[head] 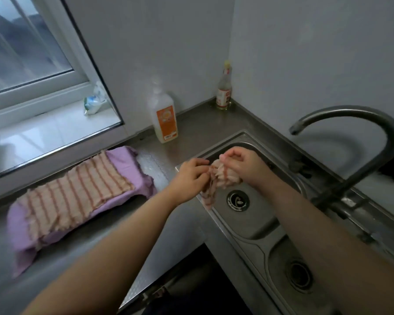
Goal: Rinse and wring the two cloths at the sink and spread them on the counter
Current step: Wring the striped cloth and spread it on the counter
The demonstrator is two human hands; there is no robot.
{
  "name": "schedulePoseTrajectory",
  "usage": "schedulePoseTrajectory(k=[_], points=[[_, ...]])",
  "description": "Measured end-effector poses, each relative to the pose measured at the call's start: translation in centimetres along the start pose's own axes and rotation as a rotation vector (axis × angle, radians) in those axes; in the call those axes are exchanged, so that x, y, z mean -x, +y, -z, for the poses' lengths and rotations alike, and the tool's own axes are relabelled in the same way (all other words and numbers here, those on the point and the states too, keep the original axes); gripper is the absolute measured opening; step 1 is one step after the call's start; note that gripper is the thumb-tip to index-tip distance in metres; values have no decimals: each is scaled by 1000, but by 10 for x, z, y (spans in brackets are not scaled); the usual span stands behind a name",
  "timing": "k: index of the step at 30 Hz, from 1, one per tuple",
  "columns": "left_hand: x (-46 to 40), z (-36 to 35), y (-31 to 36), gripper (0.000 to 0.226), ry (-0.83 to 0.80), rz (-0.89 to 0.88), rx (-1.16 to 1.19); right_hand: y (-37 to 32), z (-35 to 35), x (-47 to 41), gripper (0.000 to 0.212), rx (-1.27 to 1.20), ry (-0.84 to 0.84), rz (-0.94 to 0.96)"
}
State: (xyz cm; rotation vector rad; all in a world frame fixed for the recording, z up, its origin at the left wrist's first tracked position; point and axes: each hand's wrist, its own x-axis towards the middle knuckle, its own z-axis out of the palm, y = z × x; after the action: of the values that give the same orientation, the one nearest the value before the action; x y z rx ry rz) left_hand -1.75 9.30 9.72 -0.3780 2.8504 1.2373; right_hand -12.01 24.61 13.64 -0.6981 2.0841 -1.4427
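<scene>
A bunched pink cloth with red stripes [221, 176] hangs over the left edge of the steel sink [255, 226]. My left hand [190, 172] pinches its left side. My right hand [241, 162] grips the wadded top from the right. A loose tail of the cloth droops toward the drain. A second striped cloth [77, 192] lies spread flat on a purple cloth [127, 160] on the counter to the left. The curved faucet [350, 123] arches over the sink from the right; no water runs from it.
A white soap bottle with an orange label [164, 119] stands on the counter behind the sink. A slim bottle [224, 89] sits in the far corner. A window sill with a small packet [93, 103] lies at left. A second drain [299, 275] is nearer me.
</scene>
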Motion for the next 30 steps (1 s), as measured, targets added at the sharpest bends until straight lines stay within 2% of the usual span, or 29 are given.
schedulePoseTrajectory(k=[3, 5, 8, 10, 12, 14, 16, 19, 21, 23, 26, 27, 28, 30], points=[[26, 29, -18, 31, 147, 39, 95, -25, -44, -11, 9, -158, -66, -51], [45, 53, -30, 28, 272, 133, 237, -39, -71, -18, 18, -181, -135, -96], [69, 89, -57, 25, 449, 193, 391, -56, -106, -25, 30, 28, -250, -162], [84, 112, -68, 21, 511, 213, 523, -64, -127, -26, 24, 138, -367, -174], [96, 129, -82, 22, 552, 223, 582, -70, -149, -27, 13, 149, -455, -123], [108, 144, -98, 29, 560, 219, 554, -75, -169, -32, 8, 168, -444, -53], [121, 157, -116, 41, 500, 207, 409, -80, -186, -39, 14, 210, -363, 68], [140, 171, -135, 27, 379, 197, 114, -86, -205, -44, 16, 297, -248, 263], [152, 178, -144, 21, 364, 188, -42, -90, -219, -44, 15, 384, -206, 364], [161, 183, -154, 20, 336, 210, -43, -97, -235, -44, 18, 404, -181, 417], [170, 189, -163, 16, 246, 247, 337, -110, -256, -47, 27, 339, -204, 380], [171, 190, -164, 17, 242, 253, 380, -114, -263, -48, 30, 300, -236, 341], [172, 190, -166, 20, 248, 256, 317, -119, -270, -46, 33, 251, -288, 281], [170, 189, -173, 20, 296, 240, -6, -124, -283, -42, 30, 149, -415, 109]])
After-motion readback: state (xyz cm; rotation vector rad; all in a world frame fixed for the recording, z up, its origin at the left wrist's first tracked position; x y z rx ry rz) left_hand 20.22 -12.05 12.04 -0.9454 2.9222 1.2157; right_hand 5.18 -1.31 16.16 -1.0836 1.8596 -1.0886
